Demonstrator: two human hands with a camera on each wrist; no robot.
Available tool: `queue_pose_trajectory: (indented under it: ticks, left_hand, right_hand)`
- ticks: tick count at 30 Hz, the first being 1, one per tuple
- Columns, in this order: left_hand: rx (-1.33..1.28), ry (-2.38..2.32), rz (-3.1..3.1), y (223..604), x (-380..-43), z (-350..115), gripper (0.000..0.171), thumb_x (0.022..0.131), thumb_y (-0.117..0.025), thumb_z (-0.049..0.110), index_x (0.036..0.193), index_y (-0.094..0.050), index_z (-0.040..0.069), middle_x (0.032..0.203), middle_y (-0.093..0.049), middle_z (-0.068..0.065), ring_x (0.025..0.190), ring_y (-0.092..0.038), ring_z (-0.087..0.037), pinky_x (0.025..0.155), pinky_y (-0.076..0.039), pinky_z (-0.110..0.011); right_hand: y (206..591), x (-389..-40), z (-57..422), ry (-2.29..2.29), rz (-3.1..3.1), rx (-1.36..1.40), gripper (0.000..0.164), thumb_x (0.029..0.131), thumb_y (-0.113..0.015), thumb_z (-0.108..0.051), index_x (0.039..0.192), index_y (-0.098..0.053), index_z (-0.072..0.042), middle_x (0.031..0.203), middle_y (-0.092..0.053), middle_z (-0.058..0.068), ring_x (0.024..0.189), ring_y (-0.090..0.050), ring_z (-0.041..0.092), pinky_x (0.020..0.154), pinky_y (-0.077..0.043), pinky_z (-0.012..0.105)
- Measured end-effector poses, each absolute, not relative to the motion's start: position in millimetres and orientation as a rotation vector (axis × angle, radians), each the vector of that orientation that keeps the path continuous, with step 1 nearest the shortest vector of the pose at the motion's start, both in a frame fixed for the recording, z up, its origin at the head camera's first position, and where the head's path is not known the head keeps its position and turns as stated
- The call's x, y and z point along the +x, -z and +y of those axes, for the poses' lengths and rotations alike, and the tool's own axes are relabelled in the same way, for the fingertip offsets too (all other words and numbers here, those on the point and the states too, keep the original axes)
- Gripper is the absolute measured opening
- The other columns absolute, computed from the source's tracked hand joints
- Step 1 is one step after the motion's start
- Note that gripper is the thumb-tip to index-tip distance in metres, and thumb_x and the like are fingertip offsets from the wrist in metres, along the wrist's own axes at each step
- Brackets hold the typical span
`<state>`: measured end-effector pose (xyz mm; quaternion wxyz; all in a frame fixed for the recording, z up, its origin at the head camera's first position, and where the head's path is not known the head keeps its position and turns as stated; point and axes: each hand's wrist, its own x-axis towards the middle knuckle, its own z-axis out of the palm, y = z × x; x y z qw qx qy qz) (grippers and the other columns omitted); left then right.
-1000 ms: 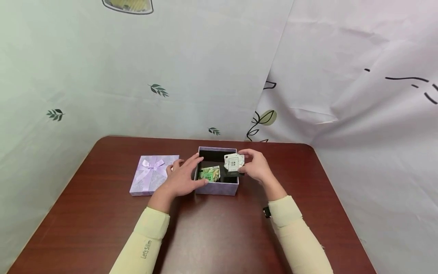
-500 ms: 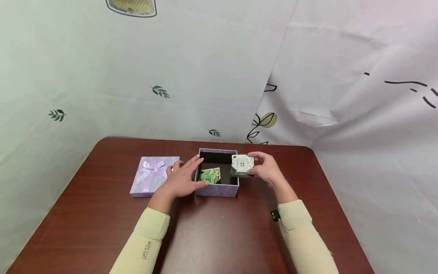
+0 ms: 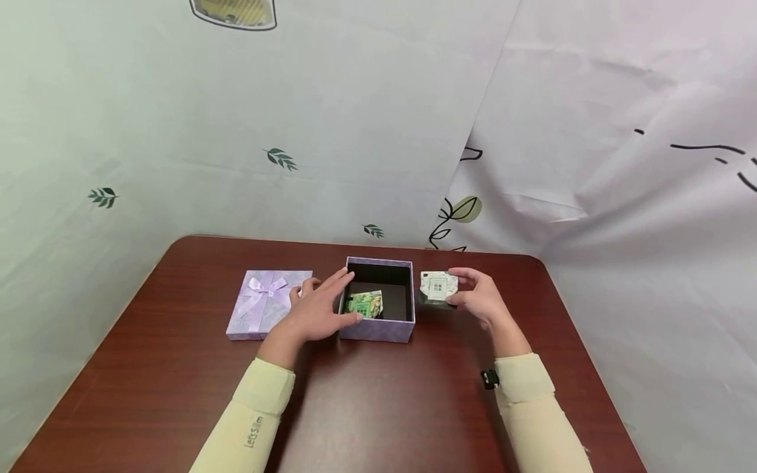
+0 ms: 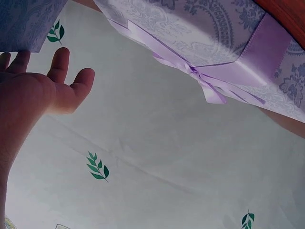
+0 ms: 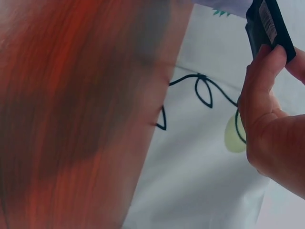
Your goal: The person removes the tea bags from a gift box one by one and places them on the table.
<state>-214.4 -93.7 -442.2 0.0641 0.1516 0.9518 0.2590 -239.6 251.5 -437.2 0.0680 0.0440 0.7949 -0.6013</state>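
A lidless purple gift box [image 3: 378,331] with a dark inside stands at the back middle of the table in the head view. My left hand [image 3: 316,316] rests against its left side, fingers spread along the rim and thumb at the front edge. Inside the box, at the left, lies a green patterned packet [image 3: 369,302]. To the right of the box, my right hand [image 3: 485,299] pinches a small packet [image 3: 439,286] with a white floral printed face. Its dark side, with a barcode label, shows in the right wrist view between thumb [image 5: 274,59] and fingers.
The box's lid [image 3: 241,322], with a lilac ribbon bow [image 3: 266,288], lies left of the box, partly behind my left hand. The dark red table [image 3: 378,407] meets a white printed cloth [image 3: 325,197] at the back.
My right hand has carried the white-faced packet out from over the box to the right, beyond its right wall. My left hand has stayed at the box.
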Motion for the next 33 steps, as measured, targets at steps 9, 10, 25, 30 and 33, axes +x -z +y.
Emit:
queue_pose_trajectory:
  ticks: [9, 10, 25, 30, 33]
  left_hand:
    - [0.456, -0.803, 2.85, 444.0, -214.7, -92.6, 0.088, 0.086, -0.069, 0.059, 0.159, -0.03, 0.03, 0.164, -0.018, 0.012, 0.136, -0.023, -0.044, 0.102, -0.004, -0.07]
    - [0.454, -0.806, 2.849, 444.4, -214.4, -92.4, 0.088, 0.085, -0.069, 0.059, 0.159, -0.03, 0.03, 0.164, -0.018, 0.012, 0.136, -0.023, -0.044, 0.102, -0.004, -0.069]
    - [0.447, -0.833, 2.853, 444.2, -212.1, -92.9, 0.088, 0.085, -0.072, 0.056, 0.159, -0.032, 0.029, 0.164, -0.021, 0.01, 0.135, -0.025, -0.045, 0.101, -0.007, -0.069]
    - [0.444, -0.842, 2.85, 443.7, -212.3, -93.6, 0.09, 0.085, -0.072, 0.056, 0.159, -0.029, 0.03, 0.164, -0.021, 0.009, 0.135, -0.025, -0.045, 0.101, -0.007, -0.068]
    - [0.445, -0.843, 2.85, 443.4, -212.9, -93.5, 0.091, 0.085, -0.072, 0.057, 0.16, -0.027, 0.031, 0.164, -0.02, 0.009, 0.135, -0.025, -0.044, 0.101, -0.007, -0.068]
  right_hand:
    - [459.2, -248.8, 258.1, 1.777, 2.375, 0.211, 0.061, 0.078, -0.069, 0.019, 0.134, -0.058, 0.0, 0.125, -0.057, 0.022, 0.084, -0.06, 0.023, 0.063, -0.053, 0.032]
    - [462.1, -249.6, 258.3, 1.756, 2.383, 0.224, 0.061, 0.078, -0.069, 0.019, 0.134, -0.058, 0.0, 0.125, -0.057, 0.022, 0.085, -0.06, 0.024, 0.064, -0.053, 0.032]
    - [486.4, -258.6, 258.8, 1.482, 2.519, 0.267, 0.055, 0.078, -0.069, 0.019, 0.129, -0.061, 0.0, 0.113, -0.06, 0.019, 0.095, -0.058, 0.03, 0.066, -0.054, 0.035]
    - [487.3, -260.7, 256.0, 1.256, 2.651, 0.241, 0.053, 0.077, -0.073, 0.014, 0.126, -0.064, -0.002, 0.114, -0.061, 0.019, 0.092, -0.056, 0.031, 0.064, -0.05, 0.035]
    - [486.1, -261.4, 254.7, 1.158, 2.694, 0.237, 0.051, 0.078, -0.074, 0.011, 0.126, -0.065, -0.003, 0.12, -0.06, 0.02, 0.097, -0.054, 0.032, 0.072, -0.048, 0.038]
